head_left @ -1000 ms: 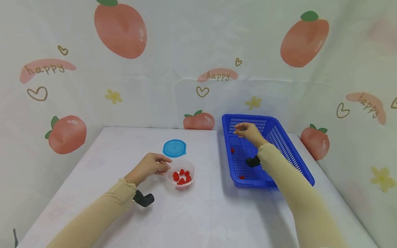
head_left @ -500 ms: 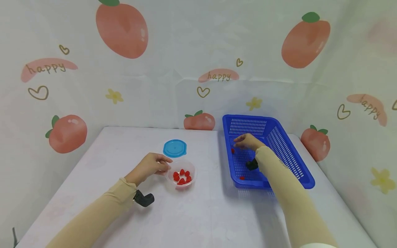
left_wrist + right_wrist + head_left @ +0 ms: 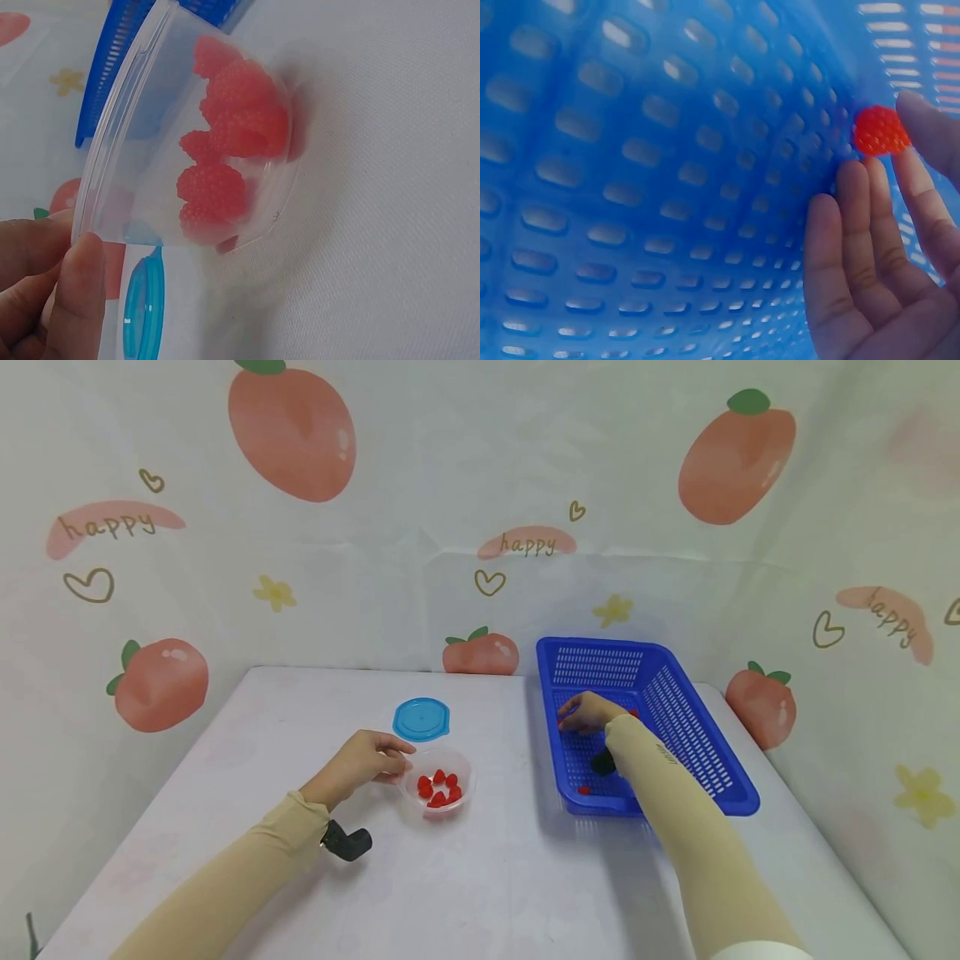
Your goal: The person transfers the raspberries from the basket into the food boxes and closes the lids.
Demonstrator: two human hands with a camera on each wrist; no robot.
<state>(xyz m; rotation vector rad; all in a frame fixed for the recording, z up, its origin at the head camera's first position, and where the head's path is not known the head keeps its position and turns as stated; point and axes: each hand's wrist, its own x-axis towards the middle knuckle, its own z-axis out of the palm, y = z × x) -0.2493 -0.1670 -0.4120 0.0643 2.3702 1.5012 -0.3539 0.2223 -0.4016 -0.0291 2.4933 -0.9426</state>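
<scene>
My left hand [image 3: 372,757] pinches the rim of a clear plastic tub [image 3: 142,172] between thumb and fingers. The tub stands on the table with several red raspberries [image 3: 244,86] inside. Down in the blue basket [image 3: 558,768], by its left wall, is my right hand [image 3: 588,712]. Its thumb and index finger close on a single raspberry [image 3: 879,131], seen in the right wrist view, while the other fingers extend beside it. Two more raspberries lie in the basket: one near the front [image 3: 583,791], another partly hidden behind the right wrist [image 3: 633,712].
A blue lid [image 3: 422,719] lies flat on the table behind the tub. The basket has slotted, raised walls and stands at the table's back right. A white printed cloth [image 3: 375,610] hangs behind the table.
My right hand has come down and forward into the basket, reaching the raspberry by its left wall. The raspberry behind the wrist has come into view. My left hand stays on the tub.
</scene>
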